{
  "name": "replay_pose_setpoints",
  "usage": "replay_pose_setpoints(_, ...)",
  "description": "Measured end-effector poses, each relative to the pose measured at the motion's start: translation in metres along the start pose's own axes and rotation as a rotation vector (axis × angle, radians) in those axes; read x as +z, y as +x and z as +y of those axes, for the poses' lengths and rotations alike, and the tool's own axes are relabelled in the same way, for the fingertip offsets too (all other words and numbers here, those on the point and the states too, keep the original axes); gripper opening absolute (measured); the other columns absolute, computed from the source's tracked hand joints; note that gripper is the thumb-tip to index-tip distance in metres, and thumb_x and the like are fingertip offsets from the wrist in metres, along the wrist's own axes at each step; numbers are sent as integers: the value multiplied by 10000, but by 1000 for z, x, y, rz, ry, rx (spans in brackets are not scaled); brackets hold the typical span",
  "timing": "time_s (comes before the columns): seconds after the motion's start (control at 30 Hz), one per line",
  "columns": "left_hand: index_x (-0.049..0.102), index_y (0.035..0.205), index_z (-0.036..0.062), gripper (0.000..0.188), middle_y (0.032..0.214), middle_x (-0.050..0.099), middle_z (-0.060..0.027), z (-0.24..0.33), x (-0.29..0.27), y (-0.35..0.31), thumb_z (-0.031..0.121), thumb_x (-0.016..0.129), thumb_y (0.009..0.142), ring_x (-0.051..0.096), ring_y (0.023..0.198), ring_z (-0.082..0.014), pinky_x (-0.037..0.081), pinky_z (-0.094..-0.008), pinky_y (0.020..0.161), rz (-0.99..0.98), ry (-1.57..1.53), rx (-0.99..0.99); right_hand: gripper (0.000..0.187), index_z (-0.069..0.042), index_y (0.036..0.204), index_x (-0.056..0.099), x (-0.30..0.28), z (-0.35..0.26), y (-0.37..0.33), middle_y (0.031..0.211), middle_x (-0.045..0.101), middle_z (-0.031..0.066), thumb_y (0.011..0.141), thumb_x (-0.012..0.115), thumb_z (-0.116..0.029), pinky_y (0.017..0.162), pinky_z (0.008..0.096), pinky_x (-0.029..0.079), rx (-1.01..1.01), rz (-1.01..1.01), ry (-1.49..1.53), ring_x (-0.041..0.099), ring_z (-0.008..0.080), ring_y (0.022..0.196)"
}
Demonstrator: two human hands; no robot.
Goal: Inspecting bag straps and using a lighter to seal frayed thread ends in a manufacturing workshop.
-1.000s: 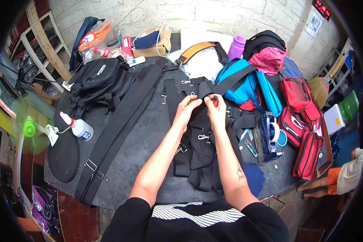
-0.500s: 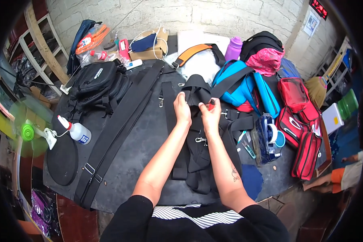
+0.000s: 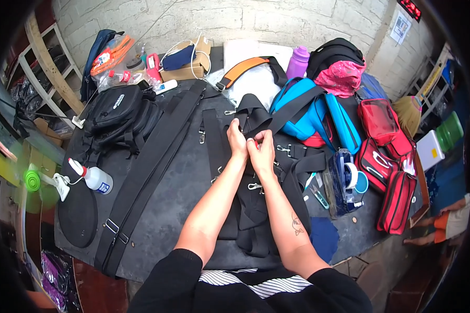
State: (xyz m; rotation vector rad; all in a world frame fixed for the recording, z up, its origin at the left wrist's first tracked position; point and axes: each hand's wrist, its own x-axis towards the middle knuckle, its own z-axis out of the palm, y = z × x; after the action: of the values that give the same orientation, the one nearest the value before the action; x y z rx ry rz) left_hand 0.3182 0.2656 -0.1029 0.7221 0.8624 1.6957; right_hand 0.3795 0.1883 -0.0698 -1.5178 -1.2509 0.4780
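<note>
My left hand (image 3: 237, 142) is closed on a wide black webbing strap (image 3: 254, 116), whose loop rises above my fingers. Close against it, my right hand (image 3: 263, 155) grips a small red object (image 3: 255, 144), mostly hidden by the thumb and fingers. More black webbing lies folded under my wrists, with a silver snap hook (image 3: 254, 186) beside my right forearm. Another snap hook (image 3: 283, 149) lies to the right of my right hand. Exactly where the red object meets the strap cannot be made out.
Long black straps (image 3: 156, 161) run across the dark table on the left, near a spray bottle (image 3: 96, 178) and black backpack (image 3: 121, 112). To the right are a blue bag (image 3: 303, 112), a clear case (image 3: 340, 182) and red bags (image 3: 381, 161). Another person's legs (image 3: 436, 229) show far right.
My right hand has moved left and closer to my left hand, taking the small red object with it. The view has shifted slightly.
</note>
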Motion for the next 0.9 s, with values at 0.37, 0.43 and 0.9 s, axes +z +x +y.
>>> replay_pose_setpoints(0.37,598,801,-5,335,732,561,-35,25,2,-8,292,468,887,513,676,-136,419,-291,640,-22,-70,-87,366,-33,973,369,6,-5,5,932,473,166,752,617,-186,683,451,442,-66,-22,-44,561,385,767)
replay_pose_setpoints(0.43,596,782,5,327,714,560,-28,25,7,-7,288,469,884,516,641,-127,419,-285,606,78,-54,-5,367,-33,974,369,5,-6,6,930,472,166,753,617,-188,684,452,441,-63,-36,-32,561,387,768)
replay_pose_setpoints(0.9,577,744,9,319,710,543,-21,15,-8,1,283,495,883,486,651,-114,399,-274,615,-16,-122,15,341,-23,951,379,7,-10,5,873,487,137,789,621,-200,675,409,452,-102,-39,15,569,320,751)
